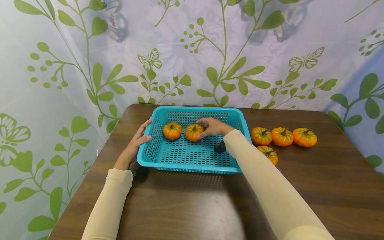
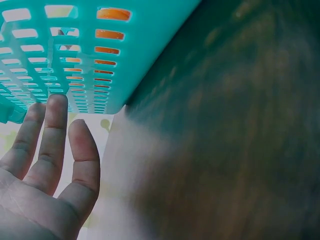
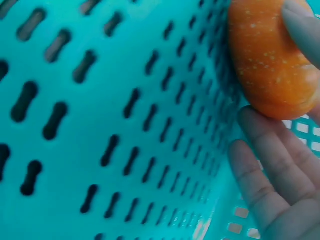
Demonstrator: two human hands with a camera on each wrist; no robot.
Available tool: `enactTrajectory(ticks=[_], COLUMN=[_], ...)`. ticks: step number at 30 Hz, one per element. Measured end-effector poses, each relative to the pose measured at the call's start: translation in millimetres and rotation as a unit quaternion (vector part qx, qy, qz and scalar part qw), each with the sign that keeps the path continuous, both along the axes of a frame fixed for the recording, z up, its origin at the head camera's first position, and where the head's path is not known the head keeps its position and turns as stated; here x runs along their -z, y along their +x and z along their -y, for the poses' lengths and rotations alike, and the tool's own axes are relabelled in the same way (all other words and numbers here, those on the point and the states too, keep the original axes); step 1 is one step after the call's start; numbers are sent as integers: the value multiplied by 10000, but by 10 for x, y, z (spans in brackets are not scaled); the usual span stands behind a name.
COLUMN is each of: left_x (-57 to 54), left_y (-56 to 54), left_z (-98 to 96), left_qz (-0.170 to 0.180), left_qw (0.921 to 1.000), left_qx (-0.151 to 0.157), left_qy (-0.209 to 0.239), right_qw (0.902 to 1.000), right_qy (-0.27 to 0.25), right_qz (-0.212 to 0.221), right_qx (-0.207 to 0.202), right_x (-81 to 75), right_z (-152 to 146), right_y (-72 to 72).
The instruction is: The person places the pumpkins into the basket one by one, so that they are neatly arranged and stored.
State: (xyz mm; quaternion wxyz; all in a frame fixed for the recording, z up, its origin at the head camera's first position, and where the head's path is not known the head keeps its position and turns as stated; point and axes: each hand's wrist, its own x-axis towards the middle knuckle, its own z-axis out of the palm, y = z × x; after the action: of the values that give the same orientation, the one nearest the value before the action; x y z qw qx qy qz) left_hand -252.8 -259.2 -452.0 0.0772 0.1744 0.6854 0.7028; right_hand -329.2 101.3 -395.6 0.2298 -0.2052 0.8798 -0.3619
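Observation:
A turquoise plastic basket [image 1: 195,168] with slotted walls sits on the table. Inside it, a small orange pumpkin [image 1: 172,130] rests on the left, and beside it is a second pumpkin [image 1: 192,132]. My right hand [image 1: 214,126] reaches into the basket and holds this second pumpkin between thumb and fingers; in the right wrist view the pumpkin [image 3: 270,60] is close to the slotted basket floor [image 3: 125,125]. At the basket's left end, my left hand [image 1: 136,143] rests against the rim and outer wall. Its fingers [image 2: 56,120] look nearly straight in the left wrist view.
To the basket's right, several more small pumpkins lie on the brown wooden table [image 1: 186,206], three in a row [image 1: 282,136] and another one [image 1: 268,154] in front, partly behind my right sleeve. A leaf-patterned curtain [image 1: 186,60] hangs behind the table and along its left side.

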Motion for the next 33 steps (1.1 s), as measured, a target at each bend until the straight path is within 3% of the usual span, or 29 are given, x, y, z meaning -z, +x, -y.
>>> enactTrajectory(ticks=[17, 33], left_x=[-7, -13], left_y=[-18, -6], left_z=[8, -2], left_qz=[-55, -67], left_qw=[9999, 10000], left_qx=[-21, 6], left_qy=[-106, -68], right_qw=[9982, 9994], right_qy=[399, 211], right_qz=[-437, -191], right_qx=[-126, -199], right_x=[55, 35], right_z=[48, 42], right_y=[-2, 5])
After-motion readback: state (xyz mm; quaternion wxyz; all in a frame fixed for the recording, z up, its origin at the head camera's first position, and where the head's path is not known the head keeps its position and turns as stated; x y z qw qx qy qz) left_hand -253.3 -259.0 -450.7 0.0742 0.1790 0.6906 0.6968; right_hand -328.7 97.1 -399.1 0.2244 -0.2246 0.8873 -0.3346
